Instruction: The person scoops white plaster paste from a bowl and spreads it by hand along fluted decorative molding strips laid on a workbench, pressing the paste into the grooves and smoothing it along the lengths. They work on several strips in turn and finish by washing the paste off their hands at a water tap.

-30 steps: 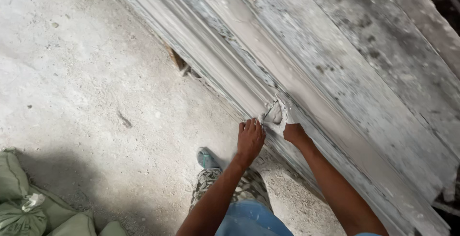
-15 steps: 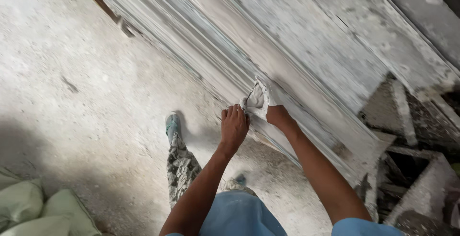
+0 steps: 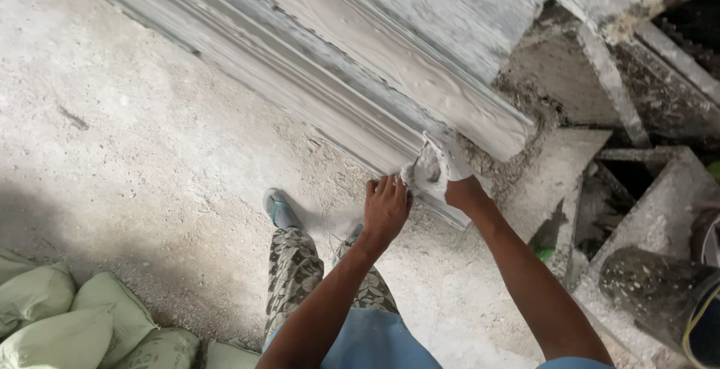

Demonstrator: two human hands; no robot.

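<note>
left hand (image 3: 386, 208): you're gripping the moulding (image 3: 420, 106) edge, fingers curled
right hand (image 3: 459, 186): you're clutching a plaster-caked rag (image 3: 435, 166) against it

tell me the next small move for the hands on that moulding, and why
Probably ease the white wad the last bit along to the moulding's end. The right hand presses it against the long plaster moulding, the left hand braces on the lower edge beside it, and only a short stretch of profile lies ahead before the cut end.
</note>
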